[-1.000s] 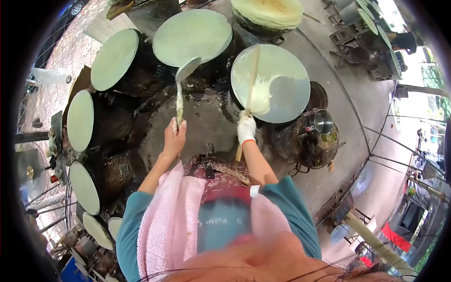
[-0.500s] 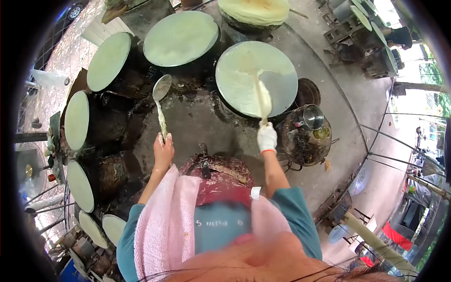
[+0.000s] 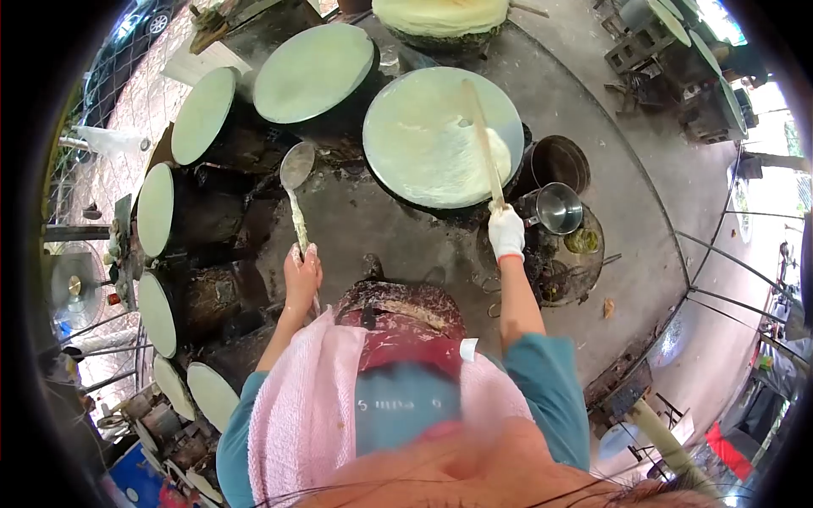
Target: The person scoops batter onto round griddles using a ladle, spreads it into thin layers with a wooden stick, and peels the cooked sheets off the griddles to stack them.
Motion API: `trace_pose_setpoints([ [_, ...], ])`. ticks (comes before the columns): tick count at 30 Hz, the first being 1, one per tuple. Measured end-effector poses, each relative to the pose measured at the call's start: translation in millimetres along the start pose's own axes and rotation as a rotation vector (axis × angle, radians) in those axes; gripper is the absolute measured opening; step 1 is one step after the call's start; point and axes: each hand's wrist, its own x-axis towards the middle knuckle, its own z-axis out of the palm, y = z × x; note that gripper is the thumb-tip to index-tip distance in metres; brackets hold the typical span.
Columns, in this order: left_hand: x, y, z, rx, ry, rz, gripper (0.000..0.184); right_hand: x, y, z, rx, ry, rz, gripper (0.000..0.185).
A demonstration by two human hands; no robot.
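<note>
My right hand [image 3: 506, 233], in a white glove, grips the handle end of a long wooden spreader [image 3: 483, 140]. Its blade lies across the right part of a round griddle [image 3: 423, 140] coated with pale batter. A thicker mound of batter [image 3: 501, 157] sits against the spreader near the griddle's right edge. My bare left hand [image 3: 302, 275] is closed around the batter-smeared handle of a ladle [image 3: 296, 165]. The ladle's bowl points away from me, over the floor left of the griddle, and touches none of the griddles.
More batter-covered griddles on dark drums curve round my left, including one at upper left [image 3: 313, 72]. A stack of pale sheets [image 3: 440, 15] stands at the top. On my right are a metal pot [image 3: 559, 208], a dark bucket [image 3: 559, 165] and a round stand [image 3: 584, 271].
The spreader has swept to the right over the griddle, tilting the other way. Batter now covers most of the formerly bare grey patch. The ladle stays in my left hand.
</note>
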Motion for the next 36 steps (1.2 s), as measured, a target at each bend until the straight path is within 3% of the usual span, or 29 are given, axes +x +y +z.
trace_pose_setpoints([
  [3, 3, 8, 11, 0.005, -0.013, -0.018, 0.019, -18, 18, 32, 0.282, -0.158, -0.089, 0.049],
  [4, 2, 9, 12, 0.003, -0.02, -0.029, 0.018, -41, 17, 25, 0.048, -0.17, -0.172, 0.049],
  [7, 3, 8, 17, -0.018, -0.001, -0.055, 0.018, -54, 30, 5, -0.195, -0.256, 0.022, 0.056],
  [8, 3, 7, 18, -0.021, 0.008, -0.066, 0.018, -38, 44, 9, -0.157, -0.148, 0.021, 0.058],
  [15, -11, 3, 24, -0.001, 0.06, -0.083, 0.018, 126, -22, -27, -0.305, 0.054, -0.037, 0.06],
  [18, -15, -3, 24, 0.017, 0.068, -0.101, 0.02, 139, -62, -28, -0.294, 0.163, -0.114, 0.057],
  [20, -15, -3, 25, 0.012, 0.057, -0.112, 0.02, 100, -76, -32, -0.038, 0.114, -0.268, 0.053],
  [22, -14, -1, 30, -0.015, 0.047, -0.114, 0.02, 65, -35, -1, 0.481, 0.213, -0.627, 0.049],
  [24, -15, 8, 37, -0.039, 0.045, -0.127, 0.02, 2, -7, -6, 0.878, 0.096, -0.303, 0.053],
  [25, -14, 8, 39, -0.033, 0.03, -0.102, 0.02, -10, 16, 10, 1.029, 0.182, -0.217, 0.048],
  [27, -7, 7, 45, -0.017, -0.003, -0.051, 0.02, -41, 50, 18, 1.224, 0.035, 0.133, 0.039],
  [28, -3, 9, 51, -0.021, -0.033, -0.047, 0.02, -54, 55, 7, 1.245, -0.203, 0.39, 0.037],
  [29, 2, 12, 58, -0.026, -0.063, -0.044, 0.02, -62, 42, -2, 1.137, -0.26, 0.354, 0.032],
  [30, 8, 15, 65, -0.031, -0.091, -0.042, 0.02, -60, 45, -1, 1.303, -0.369, 0.36, 0.03],
  [33, 40, 33, 89, -0.028, -0.189, 0.024, 0.019, -33, 52, -13, 1.319, -0.207, 0.264, 0.027],
  [36, 87, 65, 130, -0.009, -0.313, 0.087, 0.018, -16, 52, -37, 1.148, -0.352, 0.328, 0.021],
])
